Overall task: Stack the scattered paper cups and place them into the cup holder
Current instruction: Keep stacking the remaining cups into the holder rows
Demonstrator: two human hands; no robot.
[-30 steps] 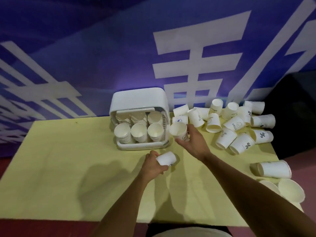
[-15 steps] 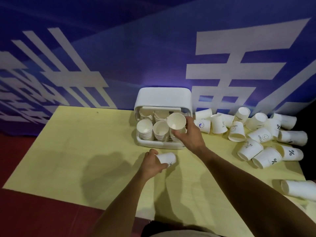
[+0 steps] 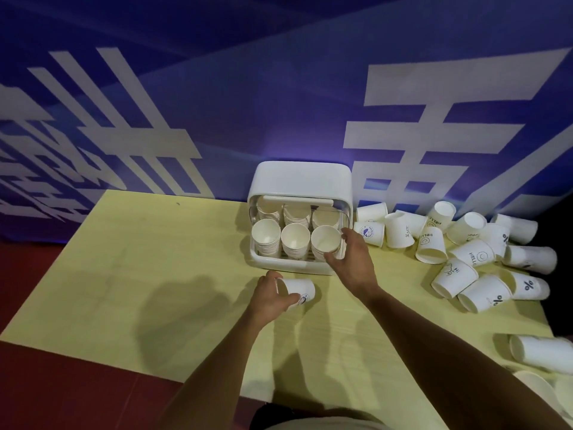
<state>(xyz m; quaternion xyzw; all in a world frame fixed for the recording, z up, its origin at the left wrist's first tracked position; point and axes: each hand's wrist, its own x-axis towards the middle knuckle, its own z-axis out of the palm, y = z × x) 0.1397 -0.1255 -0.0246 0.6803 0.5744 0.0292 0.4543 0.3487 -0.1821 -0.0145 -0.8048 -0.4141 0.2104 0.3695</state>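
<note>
Nearest, the left hand [image 3: 269, 298] wraps round a sideways paper cup [image 3: 300, 290] over the yellow table [image 3: 148, 262], and beyond it the right hand [image 3: 353, 262] pinches the top cup [image 3: 325, 239] of the front-right stack in the cup holder [image 3: 300, 181], loose cups [image 3: 465, 252] scattered farther right.

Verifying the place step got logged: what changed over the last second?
The right hand carried its cup leftward from beside the cup holder and lowered it onto the front right stack; the hand still pinches the rim. Unchanged: the left hand holds a second cup on its side in front of the holder, and the scattered cups lie at the right.
</note>
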